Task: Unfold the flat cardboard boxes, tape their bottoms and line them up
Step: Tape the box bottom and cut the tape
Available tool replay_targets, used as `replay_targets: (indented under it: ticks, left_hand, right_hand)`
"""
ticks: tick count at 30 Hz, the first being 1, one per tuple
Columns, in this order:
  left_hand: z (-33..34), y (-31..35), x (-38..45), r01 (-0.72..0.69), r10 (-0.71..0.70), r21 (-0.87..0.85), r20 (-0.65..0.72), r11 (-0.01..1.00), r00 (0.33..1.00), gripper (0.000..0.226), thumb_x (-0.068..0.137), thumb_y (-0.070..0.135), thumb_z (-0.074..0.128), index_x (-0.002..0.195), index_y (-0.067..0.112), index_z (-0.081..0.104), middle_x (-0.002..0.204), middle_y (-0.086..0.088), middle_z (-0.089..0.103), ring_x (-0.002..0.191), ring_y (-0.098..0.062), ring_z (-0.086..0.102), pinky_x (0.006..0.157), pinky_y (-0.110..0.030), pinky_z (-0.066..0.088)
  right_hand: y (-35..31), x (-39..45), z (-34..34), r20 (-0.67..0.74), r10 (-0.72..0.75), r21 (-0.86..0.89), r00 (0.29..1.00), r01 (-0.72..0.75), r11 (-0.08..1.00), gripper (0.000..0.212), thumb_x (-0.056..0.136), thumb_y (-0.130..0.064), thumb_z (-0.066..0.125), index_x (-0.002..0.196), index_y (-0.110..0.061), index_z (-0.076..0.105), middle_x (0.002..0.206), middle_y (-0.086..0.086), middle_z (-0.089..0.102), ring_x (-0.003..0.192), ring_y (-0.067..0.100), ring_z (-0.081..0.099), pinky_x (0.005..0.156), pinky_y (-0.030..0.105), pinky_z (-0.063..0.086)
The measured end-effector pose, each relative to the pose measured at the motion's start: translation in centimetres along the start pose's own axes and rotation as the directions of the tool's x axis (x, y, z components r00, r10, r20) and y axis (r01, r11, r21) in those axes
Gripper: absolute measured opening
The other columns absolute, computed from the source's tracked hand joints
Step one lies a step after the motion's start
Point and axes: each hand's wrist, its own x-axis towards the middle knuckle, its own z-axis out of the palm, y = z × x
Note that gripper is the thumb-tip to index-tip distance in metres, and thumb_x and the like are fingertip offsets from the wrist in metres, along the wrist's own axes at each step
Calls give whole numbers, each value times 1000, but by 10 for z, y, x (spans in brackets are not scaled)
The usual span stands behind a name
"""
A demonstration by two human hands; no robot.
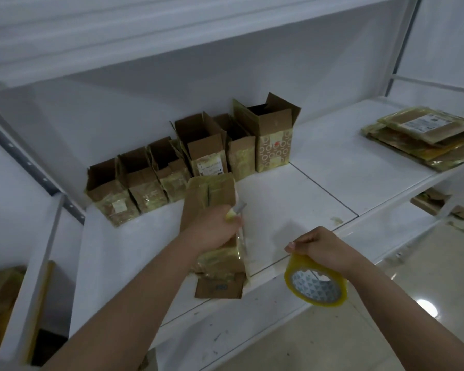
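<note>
- The box point(214, 223) you are working on lies on its side on the white shelf point(319, 183), in front of the row and just left of the shelf's middle, its bottom end turned away from you toward the row.
- Judge it as light and fairly stiff along its creases but easy to crush on the open faces; old yellowish tape makes parts of it slick, so hold it on bare cardboard or along an edge.
- Your left hand point(212, 227) rests on top of the box with its fingers curled over the right edge, gripping it; a small yellow-and-grey thing, perhaps a cutter, shows at your fingertips, but I cannot tell exactly what it is.
- Your left forearm reaches in from the lower left, wrist roughly level, palm down on the cardboard.
- Your right hand point(319, 247) is closed on the tape roll point(316, 283), pinching its top rim so the roll hangs below your fingers, just off the front edge of the shelf and apart from the box.
- The roll should feel light and rigid; the loose tape end clings to itself, so keep it pulled taut.
- A clear strip seems to run from the box's right edge toward the roll, though it is too faint to be sure.
- 6 opened boxes point(198, 153) stand upright in a row at the back of the shelf, touching one another.
- The flat boxes point(423, 135) not yet unfolded sit stacked at the far right of the shelf, well apart from your hands.
</note>
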Motion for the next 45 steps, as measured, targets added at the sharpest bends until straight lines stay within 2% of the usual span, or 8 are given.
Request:
replay_targets:
  ticks: [8, 14, 17, 20, 24, 29, 33, 45]
  left_hand:
    - [29, 22, 1, 35, 15, 455, -106, 890, 994, 27, 87, 8, 61, 112, 4, 51, 95, -8, 56, 81, -21, 55, 61, -28, 41]
    - [15, 25, 6, 182, 15, 429, -417, 885, 909, 69, 88, 59, 55, 130, 7, 42, 119, -10, 52, 96, -28, 61, 63, -31, 41]
    - [18, 16, 9, 272, -125, 517, -301, 812, 945, 80, 89, 62, 52, 142, 4, 35, 148, -18, 35, 109, -32, 59, 74, -35, 48]
    - [2, 1, 3, 127, -71, 447, -140, 885, 988, 47, 89, 42, 59, 125, 12, 50, 132, -9, 54, 97, -19, 57, 74, -32, 50]
    - [-20, -22, -17, -137, 100, 408, 109, 903, 989, 76, 83, 26, 71, 146, 31, 28, 138, 6, 48, 112, -11, 50, 70, -22, 42]
    - [-6, -13, -19, -103, 190, 490, -130, 866, 973, 93, 78, 60, 69, 151, 32, 20, 142, 5, 49, 118, -16, 54, 83, -28, 48]
    - [0, -11, -18, -214, 236, 509, 21, 834, 972, 72, 87, 39, 68, 149, 34, 32, 147, 8, 45, 128, -16, 47, 100, -32, 43]
    - [41, 21, -26, -23, 171, 493, -259, 870, 950, 68, 82, 72, 52, 125, 19, 46, 110, 1, 62, 98, -24, 64, 67, -31, 42]
  right_hand:
    - [0, 5, -1, -34, 11, 15, 999, -10, 1000, 15, 86, -41, 70, 76, -35, 79, 88, -11, 74, 92, 18, 68, 97, 46, 51]
    - [-12, 4, -2, -101, -31, 44, 994, 36, 998, 25, 89, -44, 65, 67, -50, 74, 94, -11, 74, 94, 17, 68, 97, 45, 51]
    - [-18, 4, -3, -138, -56, 69, 989, 66, 995, 29, 91, -42, 63, 64, -50, 73, 95, -11, 74, 95, 17, 67, 96, 45, 51]
    - [-20, 1, -9, -184, -62, 74, 981, 77, 994, 28, 91, -43, 64, 65, -49, 73, 90, -13, 73, 92, 14, 66, 95, 43, 51]
    - [-20, -2, -25, -279, -70, 120, 958, 107, 987, 22, 90, -39, 66, 71, -43, 76, 97, -9, 74, 96, 18, 66, 95, 46, 51]
    - [-29, -1, -34, -332, -95, 148, 938, 152, 977, 33, 92, -35, 65, 62, -47, 74, 98, -13, 73, 94, 13, 65, 94, 43, 52]
    - [-32, -2, -35, -332, -115, 150, 936, 172, 974, 27, 90, -38, 65, 68, -49, 75, 91, -19, 72, 91, 13, 67, 91, 43, 55]
    - [-43, -11, -28, -316, -129, 131, 940, 178, 975, 22, 89, -40, 65, 72, -43, 77, 84, -9, 75, 82, 15, 70, 88, 45, 56]
